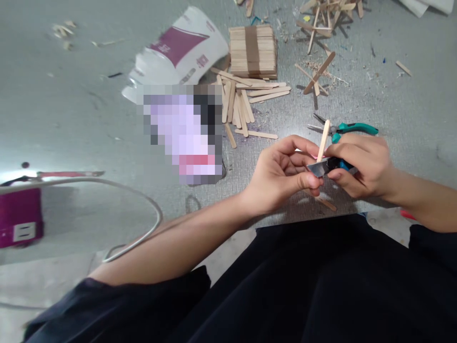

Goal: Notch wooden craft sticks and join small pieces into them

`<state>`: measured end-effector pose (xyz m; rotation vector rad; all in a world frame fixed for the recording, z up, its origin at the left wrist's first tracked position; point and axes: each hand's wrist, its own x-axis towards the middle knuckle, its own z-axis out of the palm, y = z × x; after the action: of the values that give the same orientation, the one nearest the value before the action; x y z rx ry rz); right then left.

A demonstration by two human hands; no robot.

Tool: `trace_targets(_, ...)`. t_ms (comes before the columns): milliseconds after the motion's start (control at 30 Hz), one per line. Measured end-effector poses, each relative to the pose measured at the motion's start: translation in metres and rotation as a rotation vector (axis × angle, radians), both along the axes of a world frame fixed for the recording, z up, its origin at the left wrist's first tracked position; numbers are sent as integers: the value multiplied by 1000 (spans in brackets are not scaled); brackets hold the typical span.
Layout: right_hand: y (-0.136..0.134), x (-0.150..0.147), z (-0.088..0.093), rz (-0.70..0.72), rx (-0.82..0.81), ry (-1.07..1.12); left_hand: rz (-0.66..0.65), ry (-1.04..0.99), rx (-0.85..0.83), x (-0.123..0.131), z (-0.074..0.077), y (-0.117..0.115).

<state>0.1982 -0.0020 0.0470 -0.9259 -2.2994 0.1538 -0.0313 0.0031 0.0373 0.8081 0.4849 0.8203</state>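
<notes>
My left hand (285, 171) is closed on a wooden craft stick (323, 138), which points up and slightly away from me near the table's front edge. A utility knife (332, 165) with a dark and blue body is gripped in my right hand (367, 159). Its blade lies against the lower part of the stick, close to my left thumb. Just beyond my hands rest pliers with green and black handles (359, 127), their jaws apart. Beneath my hands another craft stick (326, 204) lies partly hidden.
Loose craft sticks (243, 102) lie beside a banded stack of sticks (264, 50) and a plastic package (185, 45). Crossed sticks (319, 74) and a stick pile (332, 14) stand farther right. At left are a blurred-out device (178, 128), a white cable (153, 205) and a purple box (21, 209).
</notes>
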Motion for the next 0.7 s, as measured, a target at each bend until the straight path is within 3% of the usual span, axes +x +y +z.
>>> trace_targets(700, 0, 2, 1, 26, -88, 58, 92, 23, 83, 0, -4, -2)
